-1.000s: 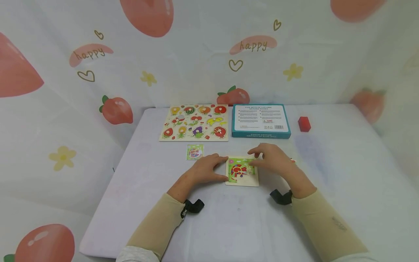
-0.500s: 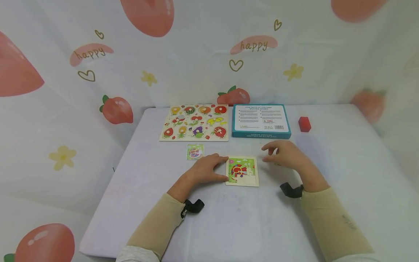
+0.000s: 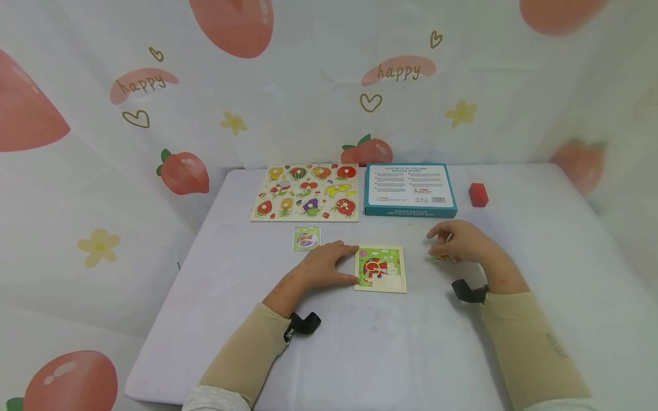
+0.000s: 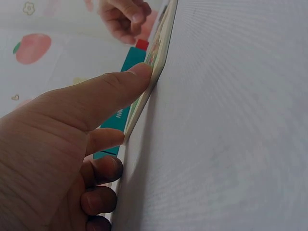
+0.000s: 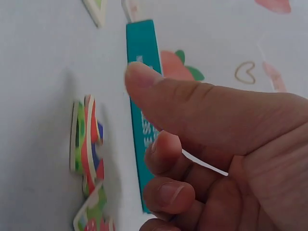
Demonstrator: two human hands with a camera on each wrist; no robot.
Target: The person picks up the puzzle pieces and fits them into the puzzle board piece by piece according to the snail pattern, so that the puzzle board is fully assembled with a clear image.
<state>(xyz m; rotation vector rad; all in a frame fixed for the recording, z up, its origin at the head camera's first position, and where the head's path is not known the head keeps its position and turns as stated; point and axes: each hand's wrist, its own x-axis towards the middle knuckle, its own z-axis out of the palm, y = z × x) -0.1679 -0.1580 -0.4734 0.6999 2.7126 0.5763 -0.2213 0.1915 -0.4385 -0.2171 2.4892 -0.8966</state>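
Note:
A small square wooden jigsaw board (image 3: 378, 290) with a red snail picture lies in the middle of the table; bare wood shows at its lower right. My left hand (image 3: 325, 265) holds the board by its left side, and in the left wrist view the thumb (image 4: 103, 94) rests on the frame while the other fingers bend beside its edge. To the board's right, my right hand (image 3: 465, 242) hovers over loose colourful puzzle pieces (image 3: 444, 258). A gap shows between its thumb and bent fingers in the right wrist view, beside the pieces (image 5: 86, 142), with nothing held.
At the back lie a fruit peg puzzle (image 3: 308, 191) and a flat teal box (image 3: 410, 191) with printed text. A red block (image 3: 478, 194) stands right of the box. Left of the board is a small picture card (image 3: 306, 238).
My right hand has moved right, away from the jigsaw board to the loose pieces. The snail's head area, previously behind its fingers, now shows. My left hand stays at the board.

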